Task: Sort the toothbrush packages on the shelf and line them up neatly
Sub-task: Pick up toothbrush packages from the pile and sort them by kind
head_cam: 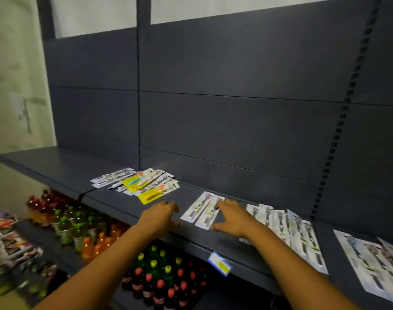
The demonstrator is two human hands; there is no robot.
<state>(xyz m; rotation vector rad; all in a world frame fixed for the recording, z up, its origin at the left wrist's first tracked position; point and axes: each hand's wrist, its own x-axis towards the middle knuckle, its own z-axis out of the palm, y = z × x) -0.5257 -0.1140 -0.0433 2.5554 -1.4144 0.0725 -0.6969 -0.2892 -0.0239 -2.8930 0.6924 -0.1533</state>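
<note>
Dark grey metal shelf (115,198) runs across mid-frame — a jumbled pile of toothbrush packages (144,183) left of centre, a neat row (287,229) lower right. Between them, two white packages (202,210) lie side by side; left hand (160,217) and right hand (232,218) flank them, fingers spread — gripping nothing.

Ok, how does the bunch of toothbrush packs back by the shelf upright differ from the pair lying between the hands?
The back pile is jumbled: packs overlap at mixed angles, some with yellow cards. The pair lies side by side, parallel, both white with green marks.

The pile sits untouched near the back panel; the pair sits nearer the front edge, flanked by the left hand and right hand, whose fingers reach its edge.

Both lie flat on the same dark shelf.
</note>
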